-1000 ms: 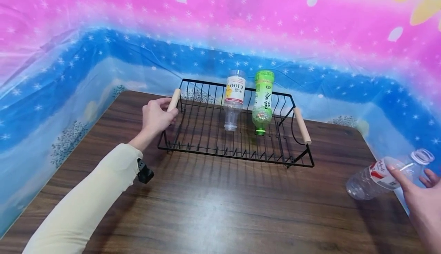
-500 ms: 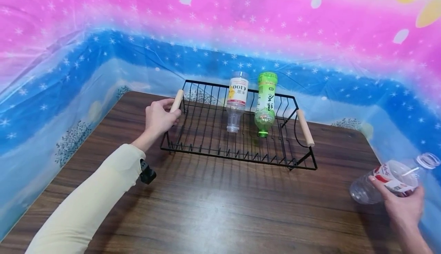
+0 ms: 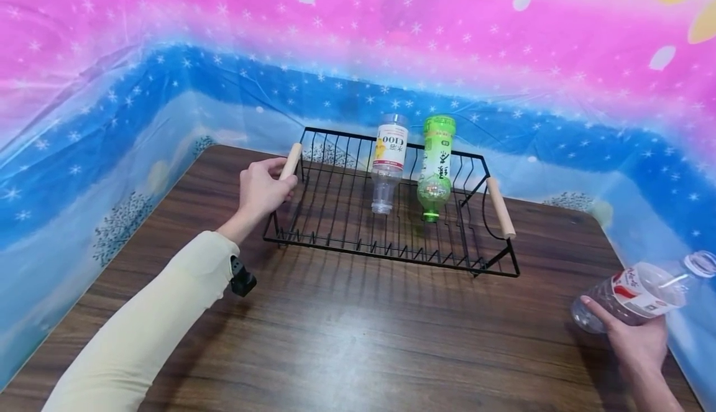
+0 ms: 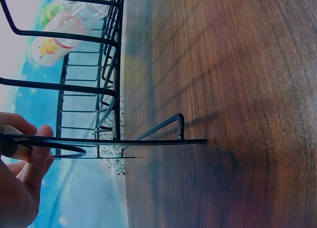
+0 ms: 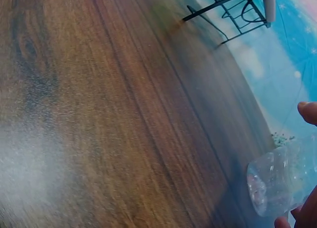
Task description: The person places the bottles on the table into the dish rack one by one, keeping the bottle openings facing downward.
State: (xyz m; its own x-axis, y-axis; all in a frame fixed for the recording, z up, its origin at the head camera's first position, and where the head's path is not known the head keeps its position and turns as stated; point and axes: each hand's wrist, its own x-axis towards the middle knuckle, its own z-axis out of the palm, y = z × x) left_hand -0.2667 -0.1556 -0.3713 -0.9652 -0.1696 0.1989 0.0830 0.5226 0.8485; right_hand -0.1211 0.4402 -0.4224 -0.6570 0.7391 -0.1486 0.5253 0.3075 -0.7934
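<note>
A black wire dish rack (image 3: 358,251) with wooden handles stands on the table. My left hand (image 3: 261,188) grips its left handle (image 3: 291,161), thumb and fingers around the wood. Two bottles lean neck-down in the rack: a clear one with a C100 label (image 3: 390,148) and a green one (image 3: 436,157) to its right. At the table's right side my right hand (image 3: 636,340) holds a clear plastic bottle (image 3: 643,291) with a red and white label, tilted, its open mouth up to the right. In the right wrist view the bottle's base (image 5: 257,191) shows near the fingers.
The brown wooden table (image 3: 313,331) reaches to a cloth backdrop (image 3: 358,45) printed pink and blue, which hangs behind it and along both sides. The rack's right handle (image 3: 500,207) stands between the green bottle and my right hand.
My right hand has shifted its hold lower on the clear bottle, from beside its label to underneath. The left hand stays on the handle; the whole view has slid slightly.
</note>
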